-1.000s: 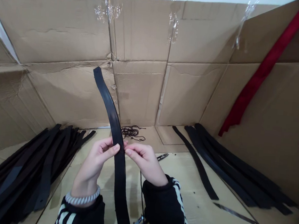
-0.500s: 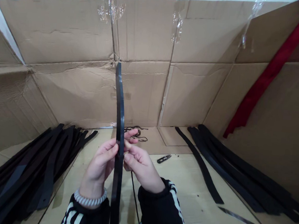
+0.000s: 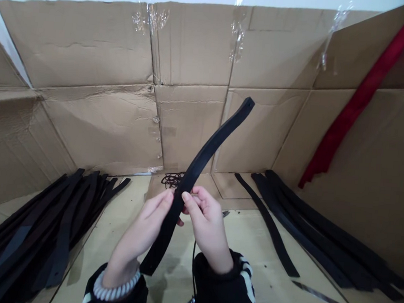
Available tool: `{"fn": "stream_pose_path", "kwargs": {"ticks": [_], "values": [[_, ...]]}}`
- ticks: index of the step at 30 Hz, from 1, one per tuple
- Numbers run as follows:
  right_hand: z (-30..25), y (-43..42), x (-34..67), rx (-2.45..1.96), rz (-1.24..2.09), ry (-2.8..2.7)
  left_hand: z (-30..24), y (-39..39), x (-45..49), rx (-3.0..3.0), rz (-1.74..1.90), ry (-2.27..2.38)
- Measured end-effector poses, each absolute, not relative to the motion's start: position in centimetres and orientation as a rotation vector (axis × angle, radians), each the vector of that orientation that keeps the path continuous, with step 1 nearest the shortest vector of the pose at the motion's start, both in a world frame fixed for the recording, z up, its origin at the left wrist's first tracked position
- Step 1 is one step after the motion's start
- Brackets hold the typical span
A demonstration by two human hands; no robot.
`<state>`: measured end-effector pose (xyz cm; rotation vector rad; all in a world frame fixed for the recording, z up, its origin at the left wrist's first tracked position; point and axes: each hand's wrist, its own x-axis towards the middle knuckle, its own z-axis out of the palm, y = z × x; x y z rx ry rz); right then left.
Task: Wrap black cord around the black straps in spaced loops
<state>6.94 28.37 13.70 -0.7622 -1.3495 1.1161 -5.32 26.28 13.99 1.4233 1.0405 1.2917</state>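
Note:
A long black strap (image 3: 205,156) is held up in front of me, its far end tilted up and to the right, its near end down by my left wrist. My left hand (image 3: 145,231) pinches it from the left, fingers closed on its middle. My right hand (image 3: 205,220) grips the same spot from the right with thumb and fingers. A thin black cord (image 3: 194,264) hangs down below my right hand. Both sleeves are black with white stripes, and a pale bracelet sits on my left wrist.
A big pile of black straps (image 3: 39,231) lies at the left. A smaller row of black straps (image 3: 308,227) lies at the right. Cardboard walls (image 3: 89,66) surround the cardboard floor. A red strip (image 3: 354,103) leans at the right. A tangle of black cord (image 3: 171,179) lies at the back.
The strap has swung from leaning up-left, through upright, to leaning up-right. Both hands stayed closed on its middle and rose slightly.

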Motion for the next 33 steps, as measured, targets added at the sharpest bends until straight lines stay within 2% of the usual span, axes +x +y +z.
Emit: {"fn": "stream_pose_path", "kwargs": {"ticks": [7, 22, 33], "values": [[13.4, 28.7, 7.6, -0.889, 0.644, -1.587, 13.1, 27.5, -3.3, 1.445, 1.445, 1.209], [14.1, 28.2, 8.9, -0.678, 1.141, -1.64, 12.6, 27.5, -4.9, 1.109, 1.038, 0.752], [14.0, 28.2, 8.9, -0.669, 1.135, -1.59, 11.8, 28.9, -4.1, 1.113, 0.904, 0.447]]}}
